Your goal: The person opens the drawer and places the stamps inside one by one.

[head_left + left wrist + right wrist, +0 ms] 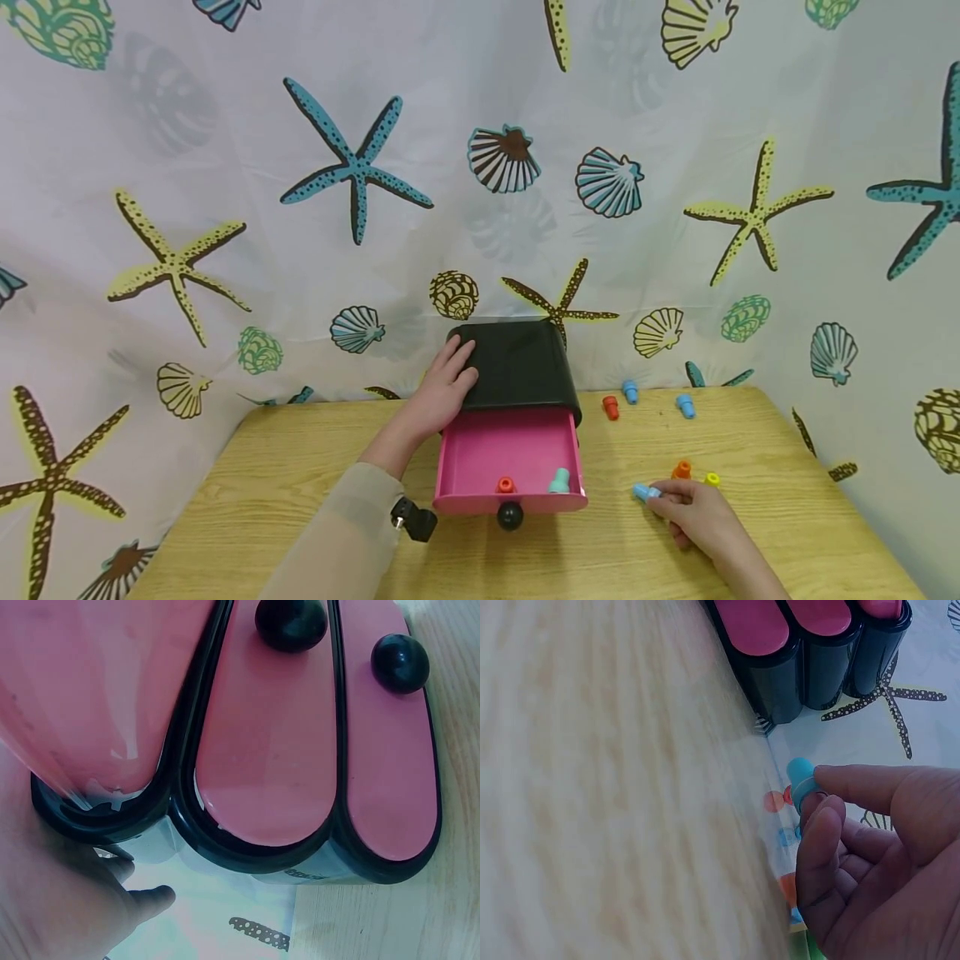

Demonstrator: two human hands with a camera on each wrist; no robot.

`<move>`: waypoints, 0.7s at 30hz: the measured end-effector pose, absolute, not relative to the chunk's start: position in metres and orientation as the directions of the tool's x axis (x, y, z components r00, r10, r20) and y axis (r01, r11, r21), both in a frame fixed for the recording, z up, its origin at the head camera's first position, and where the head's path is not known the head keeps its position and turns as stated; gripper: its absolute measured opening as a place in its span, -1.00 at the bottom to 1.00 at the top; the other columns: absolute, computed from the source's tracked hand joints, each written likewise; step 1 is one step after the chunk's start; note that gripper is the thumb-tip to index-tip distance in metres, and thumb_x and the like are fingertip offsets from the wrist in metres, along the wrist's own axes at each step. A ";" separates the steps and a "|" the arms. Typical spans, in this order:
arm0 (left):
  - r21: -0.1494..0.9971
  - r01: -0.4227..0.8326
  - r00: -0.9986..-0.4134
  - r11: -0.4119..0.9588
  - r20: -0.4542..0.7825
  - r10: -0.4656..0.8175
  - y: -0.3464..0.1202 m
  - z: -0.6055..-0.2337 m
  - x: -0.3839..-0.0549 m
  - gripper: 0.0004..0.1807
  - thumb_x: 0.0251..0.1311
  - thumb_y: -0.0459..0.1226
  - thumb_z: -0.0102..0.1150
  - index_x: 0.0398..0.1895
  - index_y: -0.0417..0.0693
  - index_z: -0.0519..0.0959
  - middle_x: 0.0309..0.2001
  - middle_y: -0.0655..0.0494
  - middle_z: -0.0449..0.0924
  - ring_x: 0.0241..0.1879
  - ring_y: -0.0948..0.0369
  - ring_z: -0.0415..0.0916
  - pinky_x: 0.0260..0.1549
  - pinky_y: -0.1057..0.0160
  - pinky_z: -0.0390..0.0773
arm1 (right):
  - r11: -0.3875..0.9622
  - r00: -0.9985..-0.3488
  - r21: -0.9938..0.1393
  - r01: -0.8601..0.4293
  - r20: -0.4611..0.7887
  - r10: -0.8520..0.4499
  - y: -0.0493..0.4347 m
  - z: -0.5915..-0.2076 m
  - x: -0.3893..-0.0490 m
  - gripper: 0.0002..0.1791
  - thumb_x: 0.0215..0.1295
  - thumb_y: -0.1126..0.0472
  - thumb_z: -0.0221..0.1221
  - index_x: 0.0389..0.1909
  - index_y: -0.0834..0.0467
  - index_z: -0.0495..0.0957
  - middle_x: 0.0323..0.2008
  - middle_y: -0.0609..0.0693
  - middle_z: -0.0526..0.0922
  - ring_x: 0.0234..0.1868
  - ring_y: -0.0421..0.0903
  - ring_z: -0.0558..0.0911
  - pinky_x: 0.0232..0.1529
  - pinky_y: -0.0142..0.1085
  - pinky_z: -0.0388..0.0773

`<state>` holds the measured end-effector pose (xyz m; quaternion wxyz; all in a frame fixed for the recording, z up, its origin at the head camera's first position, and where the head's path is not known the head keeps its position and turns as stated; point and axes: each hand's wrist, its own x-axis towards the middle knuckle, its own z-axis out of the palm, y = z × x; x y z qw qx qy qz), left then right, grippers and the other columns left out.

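My left hand [442, 392] rests on the left side and top of a black cabinet [517, 367], fingers spread. The cabinet's pink top drawer [495, 450] is pulled out, with a black ball knob [510, 516] on its front. Inside it lie a red peg [506, 484] and a mint-green peg [559, 481]. To the right of the drawer, my right hand [701, 517] pinches a light blue stepped peg [642, 492] between thumb and fingers; the right wrist view also shows this peg [801, 780]. In the left wrist view, lower pink drawers [270, 750] are closed.
An orange peg [682, 470] and a yellow peg [712, 480] stand just beyond my right hand. Farther back are a red peg [611, 407] and two blue pegs, one at the rear [630, 392], another rightward [686, 406]. A patterned cloth [480, 233] hangs behind the wooden table [300, 467].
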<state>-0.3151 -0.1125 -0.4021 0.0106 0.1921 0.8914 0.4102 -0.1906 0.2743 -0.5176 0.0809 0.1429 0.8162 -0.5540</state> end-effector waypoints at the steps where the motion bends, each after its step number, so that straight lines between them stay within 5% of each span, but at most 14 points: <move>1: 0.735 0.332 -0.927 0.591 0.137 0.350 -0.113 -0.402 -0.315 -0.28 0.76 -0.06 -0.22 0.84 -0.08 0.02 0.82 -0.13 -0.30 0.77 -0.18 -0.36 0.64 -0.34 -0.11 | 0.342 -0.947 -0.883 0.320 -0.289 0.139 0.274 -0.516 -0.190 -0.55 0.54 0.18 0.39 0.28 0.39 0.66 -0.40 0.04 0.63 -0.48 -0.11 0.51 -0.45 -0.29 0.55; 8: 0.743 0.325 -0.928 0.586 0.129 0.351 -0.114 -0.401 -0.314 -0.28 0.77 -0.06 -0.21 0.84 -0.07 0.01 0.82 -0.11 -0.31 0.77 -0.16 -0.38 0.64 -0.33 -0.13 | 0.338 -0.952 -0.890 0.305 -0.274 0.136 0.269 -0.504 -0.187 -0.47 0.59 0.10 0.35 0.36 0.39 0.62 -0.27 0.06 0.70 -0.48 -0.09 0.53 -0.48 -0.30 0.50; 14: 0.738 0.322 -0.928 0.593 0.124 0.351 -0.115 -0.407 -0.319 -0.26 0.74 -0.01 -0.23 0.85 -0.01 0.01 0.83 -0.04 -0.32 0.78 -0.12 -0.38 0.65 -0.32 -0.12 | 0.353 -0.973 -0.906 0.232 -0.212 0.096 0.262 -0.490 -0.183 -0.45 0.61 0.04 0.33 0.36 0.37 0.63 -0.36 0.07 0.62 -0.55 -0.10 0.44 -0.54 -0.31 0.37; 21: 0.739 0.333 -0.926 0.586 0.139 0.351 -0.113 -0.401 -0.314 -0.28 0.76 -0.07 -0.22 0.83 -0.10 0.03 0.82 -0.13 -0.29 0.77 -0.18 -0.36 0.64 -0.34 -0.12 | 0.308 -0.984 -0.935 0.178 -0.163 0.073 0.252 -0.469 -0.179 -0.49 0.62 0.06 0.33 0.35 0.34 0.65 -0.28 0.05 0.67 -0.48 -0.10 0.45 -0.47 -0.30 0.43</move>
